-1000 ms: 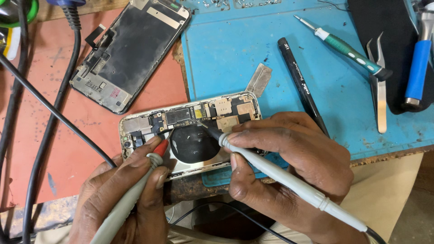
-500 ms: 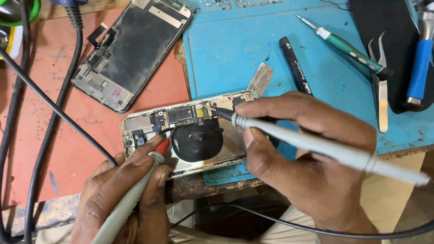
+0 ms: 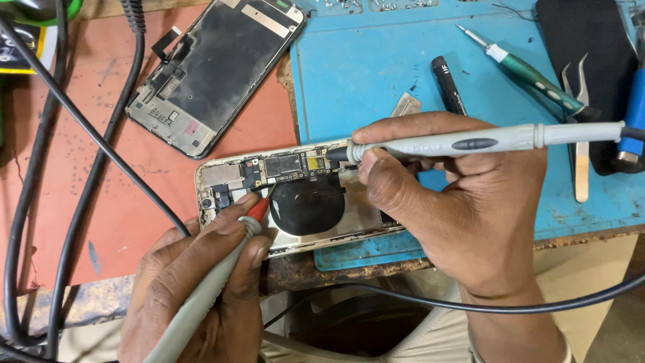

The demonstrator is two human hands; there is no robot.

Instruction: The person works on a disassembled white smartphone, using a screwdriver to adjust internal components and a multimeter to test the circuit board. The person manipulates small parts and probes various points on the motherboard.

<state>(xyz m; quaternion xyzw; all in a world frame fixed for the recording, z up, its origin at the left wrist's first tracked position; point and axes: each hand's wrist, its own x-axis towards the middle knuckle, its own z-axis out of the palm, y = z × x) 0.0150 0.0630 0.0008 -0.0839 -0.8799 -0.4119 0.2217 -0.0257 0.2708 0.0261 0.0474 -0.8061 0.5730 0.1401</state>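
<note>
An opened phone body (image 3: 295, 202) lies across the red and blue mats, its circuit board and a round black coil showing. My left hand (image 3: 195, 282) grips a grey probe with a red tip (image 3: 257, 210), which touches the phone's left part next to the coil. A grey probe with a black tip (image 3: 470, 142) is pinched in my right hand (image 3: 463, 208) and lies almost level. Its tip rests on the board near the phone's upper edge.
A detached phone screen (image 3: 215, 67) lies face down on the red mat (image 3: 87, 202). On the blue mat (image 3: 376, 67) are a black pen-like tool (image 3: 449, 84), a green screwdriver (image 3: 531, 74), tweezers (image 3: 579, 134) and a blue-handled tool (image 3: 633, 121). Black cables (image 3: 74, 134) cross the left side.
My right hand has swung its probe from pointing down-right to almost level, with the tip moved to the board's upper edge. The left hand and red probe stay put.
</note>
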